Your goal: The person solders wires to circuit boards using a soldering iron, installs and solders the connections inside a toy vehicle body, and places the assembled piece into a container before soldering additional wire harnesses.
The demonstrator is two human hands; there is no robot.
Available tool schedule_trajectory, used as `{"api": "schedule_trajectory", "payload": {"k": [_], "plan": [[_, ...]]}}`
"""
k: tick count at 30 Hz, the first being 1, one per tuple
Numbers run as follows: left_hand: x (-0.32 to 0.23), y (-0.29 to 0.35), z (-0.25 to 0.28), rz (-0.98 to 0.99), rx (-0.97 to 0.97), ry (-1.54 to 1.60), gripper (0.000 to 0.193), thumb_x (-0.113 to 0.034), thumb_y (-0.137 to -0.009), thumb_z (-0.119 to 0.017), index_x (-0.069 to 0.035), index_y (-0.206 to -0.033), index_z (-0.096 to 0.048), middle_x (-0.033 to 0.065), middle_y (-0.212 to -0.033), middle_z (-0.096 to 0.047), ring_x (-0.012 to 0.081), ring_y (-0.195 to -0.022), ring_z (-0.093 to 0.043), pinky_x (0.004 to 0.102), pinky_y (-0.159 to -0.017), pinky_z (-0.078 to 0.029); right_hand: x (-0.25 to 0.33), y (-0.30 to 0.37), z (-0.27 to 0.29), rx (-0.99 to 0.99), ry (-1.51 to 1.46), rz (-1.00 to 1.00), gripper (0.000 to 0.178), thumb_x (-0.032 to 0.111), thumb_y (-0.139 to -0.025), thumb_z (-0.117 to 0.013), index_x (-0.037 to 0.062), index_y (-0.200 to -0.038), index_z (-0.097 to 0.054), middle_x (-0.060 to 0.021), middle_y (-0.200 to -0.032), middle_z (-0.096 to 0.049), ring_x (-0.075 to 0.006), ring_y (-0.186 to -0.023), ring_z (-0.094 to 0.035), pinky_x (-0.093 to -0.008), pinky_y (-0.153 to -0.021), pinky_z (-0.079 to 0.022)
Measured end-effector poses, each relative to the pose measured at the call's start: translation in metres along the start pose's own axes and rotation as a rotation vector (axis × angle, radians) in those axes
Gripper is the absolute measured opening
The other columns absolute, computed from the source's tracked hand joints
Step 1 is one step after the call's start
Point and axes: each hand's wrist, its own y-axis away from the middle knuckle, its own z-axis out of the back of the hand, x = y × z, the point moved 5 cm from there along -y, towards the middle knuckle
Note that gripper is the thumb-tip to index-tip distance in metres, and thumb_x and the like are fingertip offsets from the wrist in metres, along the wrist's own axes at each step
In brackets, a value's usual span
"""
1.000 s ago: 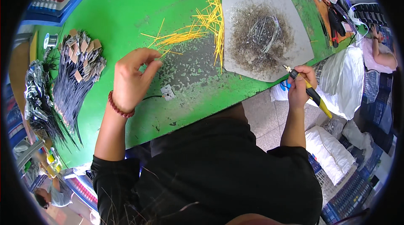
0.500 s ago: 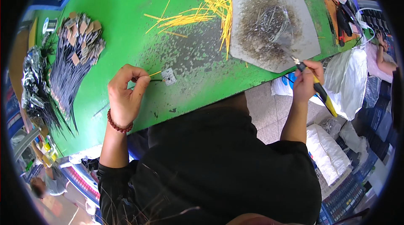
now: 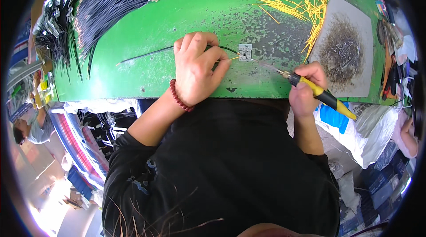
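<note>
My left hand (image 3: pixel 197 66), a beaded bracelet at its wrist, is pinched closed around a black wire (image 3: pixel 146 54) and a thin yellow strand (image 3: pixel 234 58). The wire passes beneath my fingers and reaches a small square metal-grey plate (image 3: pixel 245 52) lying on the table; the strand's end comes close to that plate. In my right hand (image 3: pixel 307 88) is a soldering iron (image 3: pixel 328 98) with a yellow and black handle, gripped like a pen. Its tip points left toward the plate's lower right corner, blurred, so whether it touches is unclear.
A green worktable (image 3: pixel 146 79) with worn paint carries a bundle of black wires (image 3: pixel 111 8) with small square plates at far left. Yellow strands (image 3: pixel 288 8) lie beside a grey, soot-stained board (image 3: pixel 364 59). Hand tools (image 3: pixel 390 59) lie at the right edge. Another person (image 3: pixel 37 126) is at left.
My right hand has brought the soldering iron from the stained board to beside the small plate. The whole view has shifted, so the table's things appear elsewhere. My left hand still pinches the wire.
</note>
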Motion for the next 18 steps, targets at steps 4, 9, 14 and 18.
{"api": "schedule_trajectory", "payload": {"k": [4,9,14,18], "plan": [[0.0016,0.0007,-0.0036,-0.017,-0.013,-0.005,0.012,-0.010,-0.064,-0.074,-0.012,-0.070,-0.064,0.0017,-0.091,-0.055,0.0225,-0.088,-0.052,0.0365,-0.078,-0.036,-0.0132,0.0027,-0.0060,0.021,0.116,0.023,0.016,0.009,-0.075,-0.058,-0.0004,-0.086,-0.052,-0.0029,-0.071,-0.049,-0.0067,-0.059,-0.042,-0.0215,-0.054,-0.033],[0.0030,0.0007,-0.0038,-0.019,-0.022,-0.012,0.010,-0.011,-0.065,-0.071,-0.012,-0.068,-0.062,0.0007,-0.089,-0.055,0.0208,-0.086,-0.053,0.0360,-0.077,-0.036,-0.0117,0.0008,-0.0095,0.019,0.200,0.061,0.017,0.010,-0.075,-0.056,-0.0013,-0.086,-0.051,-0.0043,-0.069,-0.049,-0.0080,-0.055,-0.043,-0.0212,-0.051,-0.035],[0.0030,-0.0020,-0.0051,-0.037,-0.031,-0.020,0.010,-0.011,-0.065,-0.071,-0.012,-0.066,-0.060,0.0004,-0.089,-0.055,0.0203,-0.086,-0.053,0.0362,-0.077,-0.036,-0.0102,0.0003,-0.0105,0.063,0.218,0.055,0.021,0.015,-0.079,-0.067,-0.0009,-0.087,-0.056,-0.0025,-0.073,-0.056,-0.0059,-0.061,-0.046,-0.0215,-0.056,-0.036],[0.0040,-0.0015,-0.0053,-0.036,-0.035,-0.018,0.010,-0.011,-0.065,-0.070,-0.012,-0.066,-0.060,0.0002,-0.089,-0.055,0.0202,-0.086,-0.053,0.0363,-0.077,-0.036,-0.0085,-0.0017,-0.0125,0.072,0.273,0.056,0.021,0.015,-0.079,-0.067,-0.0011,-0.087,-0.057,-0.0023,-0.073,-0.056,-0.0059,-0.060,-0.046,-0.0215,-0.055,-0.037]]}}
